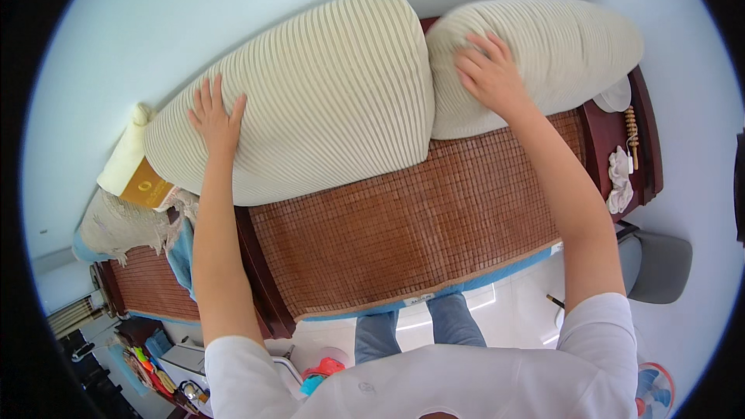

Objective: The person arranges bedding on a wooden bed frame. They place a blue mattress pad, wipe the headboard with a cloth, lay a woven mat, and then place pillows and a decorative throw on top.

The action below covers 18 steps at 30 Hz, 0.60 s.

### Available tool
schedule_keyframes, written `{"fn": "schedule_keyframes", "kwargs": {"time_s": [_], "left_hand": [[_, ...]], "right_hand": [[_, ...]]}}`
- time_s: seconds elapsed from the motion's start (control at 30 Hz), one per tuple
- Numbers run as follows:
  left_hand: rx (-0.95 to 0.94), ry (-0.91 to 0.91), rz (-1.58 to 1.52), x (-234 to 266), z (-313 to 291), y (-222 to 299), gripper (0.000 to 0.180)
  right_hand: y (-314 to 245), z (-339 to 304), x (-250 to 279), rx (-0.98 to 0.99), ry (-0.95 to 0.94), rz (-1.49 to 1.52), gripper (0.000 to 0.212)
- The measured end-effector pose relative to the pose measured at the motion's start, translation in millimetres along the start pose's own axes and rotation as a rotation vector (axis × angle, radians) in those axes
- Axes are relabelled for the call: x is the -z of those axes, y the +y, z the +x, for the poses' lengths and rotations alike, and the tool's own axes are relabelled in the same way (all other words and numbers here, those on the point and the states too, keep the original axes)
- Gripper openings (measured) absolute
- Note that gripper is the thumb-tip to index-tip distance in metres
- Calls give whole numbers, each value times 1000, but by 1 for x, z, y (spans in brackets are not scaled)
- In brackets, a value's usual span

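Two big cream cushions with thin stripes lean against the wall along the back of a wooden sofa. My left hand (217,120) rests on the left cushion (334,93), its fingers spread flat over the fabric. On the right cushion (559,46), which is more rounded and creased, lies my right hand (490,74). Its fingers are apart and slightly bent, touching the cover near the cushion's left end, and they are a little blurred. Below both cushions, a brown tile-patterned seat mat (411,225) covers the seat.
A dark wooden armrest (264,279) stands left, with a second matted seat (151,283) beyond it. A cream roll (128,155) and a fringed cloth (124,221) lie there. The right side table (609,136) bears a wooden roller (632,136) and white cloth (619,182). A grey chair (660,268) stands nearby.
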State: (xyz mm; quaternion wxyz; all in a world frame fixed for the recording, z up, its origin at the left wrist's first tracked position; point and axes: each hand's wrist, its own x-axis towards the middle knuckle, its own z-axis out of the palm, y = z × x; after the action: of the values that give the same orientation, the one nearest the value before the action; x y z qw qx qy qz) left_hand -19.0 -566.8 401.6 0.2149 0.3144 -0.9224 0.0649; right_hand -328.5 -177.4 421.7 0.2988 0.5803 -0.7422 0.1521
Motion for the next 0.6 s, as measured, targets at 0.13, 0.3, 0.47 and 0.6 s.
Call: {"fn": "schedule_keyframes", "kwargs": {"time_s": [0.13,0.3,0.47,0.6], "left_hand": [[97,-36,97,-13,19,2,70],[65,60,49,12,5,-5,70],[227,91,-276,19,-95,-9,67],[889,155,-514,-16,-196,-68,71]], "right_hand": [[-17,61,-41,-133,-77,-87,13],[-27,45,-24,-179,-26,230,14],[-107,69,9,-385,-16,220,40],[-172,117,19,-95,-29,124,54]]}}
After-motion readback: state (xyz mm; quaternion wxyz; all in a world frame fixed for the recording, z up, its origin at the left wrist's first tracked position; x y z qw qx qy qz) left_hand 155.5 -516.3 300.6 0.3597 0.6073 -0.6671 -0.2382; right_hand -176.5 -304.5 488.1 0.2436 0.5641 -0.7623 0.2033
